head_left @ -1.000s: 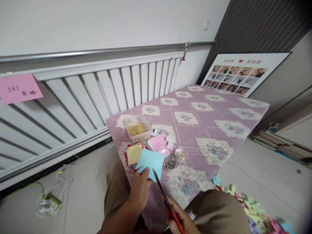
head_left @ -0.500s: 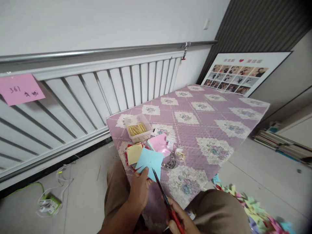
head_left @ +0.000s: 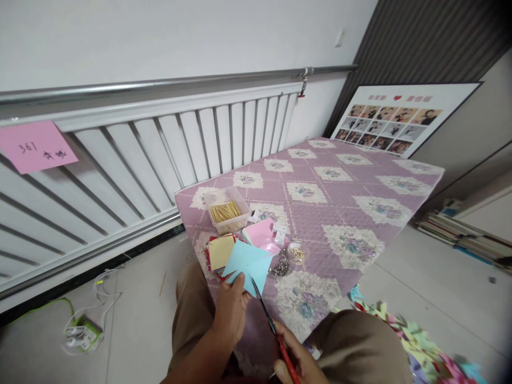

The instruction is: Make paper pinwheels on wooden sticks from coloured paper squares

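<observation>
My left hand pinches the near edge of a light blue paper square and holds it up over the near corner of the purple quilted mat. My right hand is wrapped round the red handles of a pair of scissors. The blades point up and away, with their tips at the blue paper's lower edge. The paper shows cuts running in from its corners.
On the mat lie a clear box of wooden sticks, yellow and pink paper sheets, a small round tin and metal bits. A radiator runs along the left. Colourful folded papers lie on the floor at right, a power strip at left.
The scissors' tips have shifted slightly along the blue paper's lower edge and my right hand has slid a little lower. The left hand keeps its hold.
</observation>
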